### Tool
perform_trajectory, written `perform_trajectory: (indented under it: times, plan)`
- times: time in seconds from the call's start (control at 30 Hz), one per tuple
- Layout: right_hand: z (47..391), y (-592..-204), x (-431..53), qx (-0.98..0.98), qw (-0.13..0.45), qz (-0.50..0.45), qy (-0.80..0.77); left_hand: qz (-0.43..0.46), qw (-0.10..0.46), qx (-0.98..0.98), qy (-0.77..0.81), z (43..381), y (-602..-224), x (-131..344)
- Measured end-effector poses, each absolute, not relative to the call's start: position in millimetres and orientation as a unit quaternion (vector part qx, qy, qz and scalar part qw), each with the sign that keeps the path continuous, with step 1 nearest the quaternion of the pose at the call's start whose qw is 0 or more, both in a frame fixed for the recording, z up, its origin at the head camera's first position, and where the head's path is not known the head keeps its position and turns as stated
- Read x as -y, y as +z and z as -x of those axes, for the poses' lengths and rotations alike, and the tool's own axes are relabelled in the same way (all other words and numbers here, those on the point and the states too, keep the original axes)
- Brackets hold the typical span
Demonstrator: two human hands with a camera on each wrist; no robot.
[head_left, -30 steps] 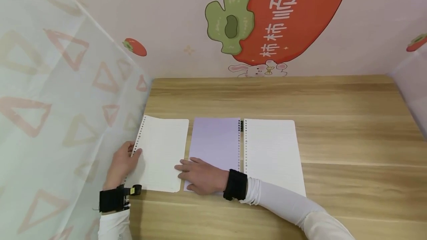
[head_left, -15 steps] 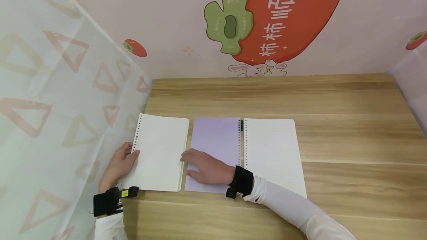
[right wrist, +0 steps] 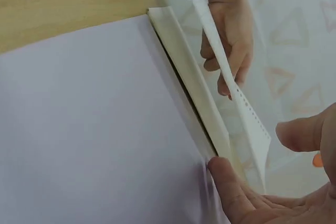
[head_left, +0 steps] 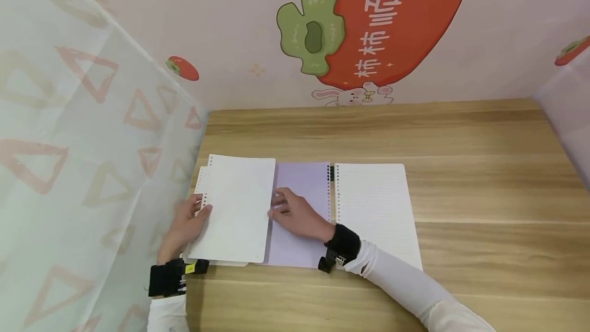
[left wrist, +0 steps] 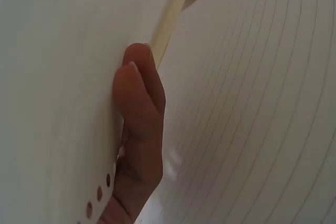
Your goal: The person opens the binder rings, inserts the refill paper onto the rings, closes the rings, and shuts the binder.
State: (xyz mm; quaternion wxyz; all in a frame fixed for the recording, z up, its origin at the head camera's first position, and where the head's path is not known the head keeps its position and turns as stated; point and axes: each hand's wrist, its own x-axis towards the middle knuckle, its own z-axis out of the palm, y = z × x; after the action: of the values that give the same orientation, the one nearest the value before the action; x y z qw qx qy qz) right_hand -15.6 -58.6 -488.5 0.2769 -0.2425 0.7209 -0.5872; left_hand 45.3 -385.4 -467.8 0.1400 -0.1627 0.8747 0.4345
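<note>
My left hand pinches the hole-punched left edge of white loose-leaf paper, lifted at a tilt over the lined loose-leaf sheet beneath. In the left wrist view, thumb and finger lie over the paper's holed side. My right hand is at the lifted paper's right edge, over the purple cover. In the right wrist view, its thumb stands apart from its fingers, and one fingertip touches the purple cover near its border. Whether the right fingers touch the lifted paper is hard to tell.
An open ring of pages shows a lined white page to the right of the purple cover, with a dark clasp between them. A patterned fabric wall borders the left side of the wooden table.
The left hand has raised the loose-leaf paper and moved it right, partly over the purple cover, uncovering the sheets below. The right hand has left the table surface and shifted up and right.
</note>
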Motion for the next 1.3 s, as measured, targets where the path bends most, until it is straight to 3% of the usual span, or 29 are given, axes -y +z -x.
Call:
perform_trajectory:
  times: [0.23, 0.4, 0.7, 1.3]
  plan:
    - [22.7, -489.6, 41.0, -0.726, 0.262, 0.177, -0.61, 0.126, 0.112, -0.848, 0.503, -34.3, -473.5, 344.9]
    - [30.3, -490.5, 14.5, -0.723, 0.24, 0.15, -0.63, 0.12, 0.119, -0.827, 0.536, -28.7, -475.0, 317.5]
    - [38.0, -489.5, -46.2, -0.718, 0.282, 0.106, -0.628, 0.122, 0.143, -0.816, 0.546, -24.9, -477.0, 278.3]
    - [26.9, -483.9, -151.2, -0.758, 0.236, 0.051, -0.606, 0.05, 0.168, -0.796, 0.579, -6.8, -472.8, 195.7]
